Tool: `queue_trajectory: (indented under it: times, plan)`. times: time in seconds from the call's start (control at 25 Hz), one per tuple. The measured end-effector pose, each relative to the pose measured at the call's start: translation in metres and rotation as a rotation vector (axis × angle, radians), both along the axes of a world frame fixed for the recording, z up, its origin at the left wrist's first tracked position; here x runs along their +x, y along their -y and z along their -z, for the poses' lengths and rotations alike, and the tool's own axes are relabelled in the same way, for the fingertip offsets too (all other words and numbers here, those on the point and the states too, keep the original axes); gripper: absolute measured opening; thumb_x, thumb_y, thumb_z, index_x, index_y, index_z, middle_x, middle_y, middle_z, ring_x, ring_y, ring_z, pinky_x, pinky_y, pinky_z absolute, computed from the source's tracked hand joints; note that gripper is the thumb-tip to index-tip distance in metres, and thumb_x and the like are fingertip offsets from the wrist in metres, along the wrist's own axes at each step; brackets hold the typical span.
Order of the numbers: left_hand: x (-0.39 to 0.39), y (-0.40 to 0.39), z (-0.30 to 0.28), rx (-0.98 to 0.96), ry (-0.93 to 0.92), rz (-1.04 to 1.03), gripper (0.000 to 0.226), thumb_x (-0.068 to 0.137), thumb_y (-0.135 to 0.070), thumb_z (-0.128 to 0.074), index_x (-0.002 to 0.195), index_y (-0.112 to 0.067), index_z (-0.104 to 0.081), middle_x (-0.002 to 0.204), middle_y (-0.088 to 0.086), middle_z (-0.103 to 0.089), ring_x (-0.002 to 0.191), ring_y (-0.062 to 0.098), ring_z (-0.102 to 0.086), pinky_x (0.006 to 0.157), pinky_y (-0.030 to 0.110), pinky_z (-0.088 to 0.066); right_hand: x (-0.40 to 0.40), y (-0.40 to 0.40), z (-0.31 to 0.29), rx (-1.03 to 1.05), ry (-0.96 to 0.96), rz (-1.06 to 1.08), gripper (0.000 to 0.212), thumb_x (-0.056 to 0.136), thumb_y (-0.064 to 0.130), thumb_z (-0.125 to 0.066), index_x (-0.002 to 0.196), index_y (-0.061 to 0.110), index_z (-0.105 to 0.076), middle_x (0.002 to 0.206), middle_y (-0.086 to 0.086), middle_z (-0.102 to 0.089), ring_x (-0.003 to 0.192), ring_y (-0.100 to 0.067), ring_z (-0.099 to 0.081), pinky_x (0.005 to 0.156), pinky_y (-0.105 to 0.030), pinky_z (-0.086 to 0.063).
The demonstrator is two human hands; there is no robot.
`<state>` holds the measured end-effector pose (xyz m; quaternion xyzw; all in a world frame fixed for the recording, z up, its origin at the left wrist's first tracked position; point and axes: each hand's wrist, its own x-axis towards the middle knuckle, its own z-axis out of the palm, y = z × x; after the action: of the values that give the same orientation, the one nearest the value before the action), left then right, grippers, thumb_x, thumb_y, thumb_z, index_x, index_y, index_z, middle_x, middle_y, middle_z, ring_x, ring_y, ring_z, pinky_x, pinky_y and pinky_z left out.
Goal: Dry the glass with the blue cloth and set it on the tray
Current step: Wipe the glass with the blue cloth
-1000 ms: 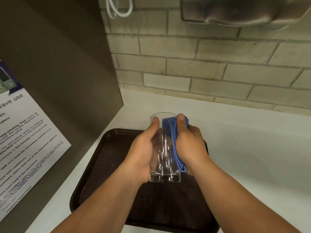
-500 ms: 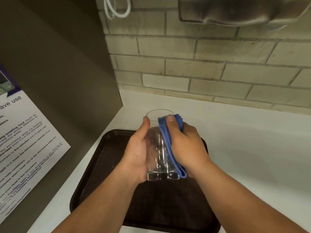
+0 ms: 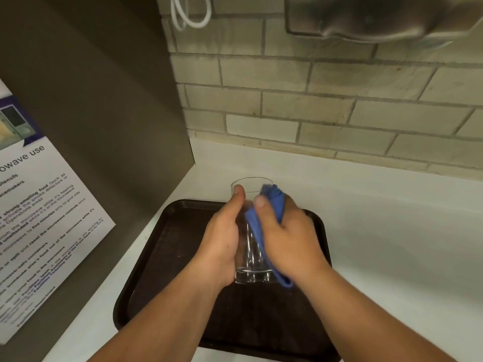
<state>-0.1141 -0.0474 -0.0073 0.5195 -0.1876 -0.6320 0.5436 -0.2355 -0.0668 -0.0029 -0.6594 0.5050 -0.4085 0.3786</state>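
Observation:
A clear tall glass is held upright over the dark brown tray. My left hand wraps its left side, thumb up near the rim. My right hand presses a folded blue cloth against the glass's right side, thumb on the cloth in front. The cloth runs from the rim down past the base. I cannot tell whether the glass's base touches the tray.
The tray lies on a white counter in a corner. A dark cabinet side with a microwave-use notice rises at left. A brick wall stands behind, with a metal dispenser above right.
My right thumb and the cloth have slid leftwards across the front of the glass. The glass stays in my left hand at about the same spot.

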Motion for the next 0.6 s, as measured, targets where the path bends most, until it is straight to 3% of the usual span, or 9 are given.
queue_trajectory:
  times: [0.08, 0.16, 0.2, 0.28, 0.4, 0.48, 0.52, 0.6]
  plan:
    - [0.001, 0.001, 0.0, -0.053, -0.076, -0.003, 0.088, 0.074, -0.074, -0.066, 0.125, -0.003, -0.073, 0.104, 0.02, -0.08, 0.089, 0.036, -0.08, 0.079, 0.049, -0.064, -0.005, 0.015, -0.006, 0.278, 0.184, 0.06, 0.056, 0.099, 0.058, -0.044, 0.078, 0.012, -0.068, 0.059, 0.0, -0.074, 0.055, -0.008, -0.071, 0.049, -0.02, -0.055]
    - [0.002, 0.009, 0.0, -0.048, -0.043, -0.1, 0.075, 0.083, -0.07, -0.064, 0.12, -0.006, -0.07, 0.096, 0.017, -0.08, 0.08, 0.031, -0.08, 0.07, 0.046, -0.065, -0.008, 0.012, -0.004, 0.475, 0.263, -0.001, 0.055, 0.098, 0.059, -0.046, 0.083, 0.013, -0.071, 0.073, -0.013, -0.078, 0.068, -0.026, -0.077, 0.063, -0.036, -0.063]
    - [0.001, 0.012, -0.003, -0.025, 0.072, -0.106, 0.066, 0.091, -0.067, -0.06, 0.121, -0.009, -0.069, 0.1, 0.016, -0.081, 0.085, 0.031, -0.081, 0.075, 0.047, -0.066, -0.007, 0.007, 0.001, 0.424, 0.217, -0.034, 0.052, 0.098, 0.058, -0.046, 0.081, 0.016, -0.07, 0.071, -0.013, -0.076, 0.066, -0.022, -0.076, 0.063, -0.035, -0.061]
    - [-0.002, 0.013, -0.006, 0.027, 0.287, -0.083, 0.06, 0.101, -0.064, -0.05, 0.128, -0.014, -0.069, 0.109, 0.015, -0.081, 0.096, 0.032, -0.08, 0.084, 0.048, -0.065, -0.005, 0.001, 0.009, 0.147, 0.064, -0.028, 0.044, 0.1, 0.053, -0.045, 0.074, 0.021, -0.062, 0.061, 0.0, -0.066, 0.057, -0.003, -0.066, 0.057, -0.017, -0.048]
    - [-0.007, 0.008, -0.009, 0.039, 0.221, -0.029, 0.067, 0.093, -0.072, -0.053, 0.12, -0.016, -0.076, 0.106, 0.017, -0.085, 0.095, 0.033, -0.082, 0.082, 0.046, -0.065, 0.0, 0.008, 0.002, -0.067, 0.013, 0.063, 0.041, 0.099, 0.053, -0.045, 0.07, 0.025, -0.055, 0.057, 0.008, -0.06, 0.056, 0.004, -0.062, 0.051, -0.008, -0.042]
    - [-0.009, 0.006, -0.01, -0.025, 0.1, 0.031, 0.076, 0.076, -0.076, -0.064, 0.118, -0.015, -0.079, 0.11, 0.02, -0.084, 0.1, 0.036, -0.081, 0.086, 0.049, -0.065, 0.001, 0.02, -0.006, 0.007, 0.02, 0.099, 0.051, 0.099, 0.057, -0.042, 0.066, 0.021, -0.056, 0.057, 0.005, -0.062, 0.053, -0.004, -0.063, 0.049, -0.013, -0.042]
    - [-0.011, 0.006, -0.01, -0.054, 0.067, 0.042, 0.079, 0.07, -0.074, -0.068, 0.12, -0.014, -0.079, 0.112, 0.021, -0.083, 0.101, 0.037, -0.081, 0.086, 0.049, -0.065, 0.001, 0.026, -0.011, 0.086, 0.037, 0.107, 0.056, 0.098, 0.06, -0.039, 0.066, 0.017, -0.056, 0.06, 0.002, -0.064, 0.052, -0.008, -0.062, 0.053, -0.024, -0.047]
    - [-0.012, 0.008, -0.007, -0.078, 0.026, 0.007, 0.084, 0.068, -0.073, -0.069, 0.122, -0.009, -0.075, 0.107, 0.021, -0.084, 0.099, 0.038, -0.081, 0.082, 0.049, -0.066, 0.002, 0.034, -0.017, 0.341, 0.106, 0.143, 0.063, 0.096, 0.066, -0.037, 0.075, 0.011, -0.06, 0.068, -0.005, -0.069, 0.059, -0.019, -0.066, 0.052, -0.035, -0.052]
